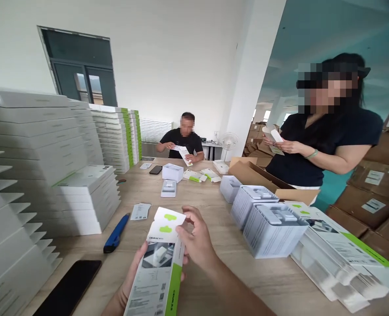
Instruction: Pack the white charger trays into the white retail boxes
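I hold a white and green product box point(158, 267) low in the middle of the view, above the wooden table point(214, 228). My left hand point(128, 285) grips it from underneath, mostly hidden behind the box. My right hand point(196, 239) is closed on the box's right side near its open top flap point(169, 217), which carries green marks.
Tall stacks of flat white boxes point(33, 166) fill the left. A blue utility knife point(115, 233) and a black phone point(67, 287) lie near me. White plastic trays point(269, 226) and flat cartons point(342, 259) lie at the right. Two people handle boxes across the table, beside brown cardboard cartons point(375, 184).
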Action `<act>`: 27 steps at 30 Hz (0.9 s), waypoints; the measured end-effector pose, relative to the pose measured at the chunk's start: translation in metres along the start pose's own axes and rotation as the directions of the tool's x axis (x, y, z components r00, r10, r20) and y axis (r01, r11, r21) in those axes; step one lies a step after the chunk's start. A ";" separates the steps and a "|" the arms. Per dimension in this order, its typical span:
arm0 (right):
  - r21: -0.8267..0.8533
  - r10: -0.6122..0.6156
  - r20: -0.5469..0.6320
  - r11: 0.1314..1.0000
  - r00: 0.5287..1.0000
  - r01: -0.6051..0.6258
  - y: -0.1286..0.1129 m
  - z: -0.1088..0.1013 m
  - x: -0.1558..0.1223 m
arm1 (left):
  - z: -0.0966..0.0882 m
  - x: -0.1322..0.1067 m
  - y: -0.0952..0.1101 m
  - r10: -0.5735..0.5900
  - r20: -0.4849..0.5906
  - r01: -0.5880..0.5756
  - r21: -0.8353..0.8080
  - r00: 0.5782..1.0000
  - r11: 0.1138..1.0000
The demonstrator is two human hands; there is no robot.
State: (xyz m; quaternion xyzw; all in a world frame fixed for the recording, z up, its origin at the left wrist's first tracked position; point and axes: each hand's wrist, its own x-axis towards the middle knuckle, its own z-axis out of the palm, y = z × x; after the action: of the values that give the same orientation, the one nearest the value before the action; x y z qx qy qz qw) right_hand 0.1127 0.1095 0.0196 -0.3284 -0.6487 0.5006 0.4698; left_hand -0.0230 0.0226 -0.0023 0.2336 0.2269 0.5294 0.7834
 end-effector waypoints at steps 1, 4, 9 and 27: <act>0.046 0.026 0.026 0.999 0.999 -0.027 -0.003 0.000 -0.001 | 0.000 -0.001 0.000 0.030 -0.012 -0.029 0.035 0.999 0.999; 0.172 0.160 0.259 0.963 0.953 -0.208 -0.012 -0.005 0.000 | -0.001 -0.003 0.000 0.095 -0.004 -0.094 0.105 0.995 0.990; 0.164 0.190 0.429 0.945 0.883 -0.283 -0.022 -0.025 0.003 | 0.001 -0.006 -0.004 0.050 -0.053 -0.046 0.074 0.997 0.996; 0.101 0.031 0.402 0.992 0.915 -0.078 -0.050 -0.090 0.017 | 0.068 0.048 0.053 0.187 -0.160 -0.090 0.477 0.969 0.874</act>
State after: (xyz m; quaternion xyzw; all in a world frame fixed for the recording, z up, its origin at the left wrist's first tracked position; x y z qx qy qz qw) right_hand 0.1938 0.1414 0.0772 -0.2097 -0.6915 0.6066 0.3317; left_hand -0.0043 0.0768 0.0779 0.3758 0.4080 0.5354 0.6370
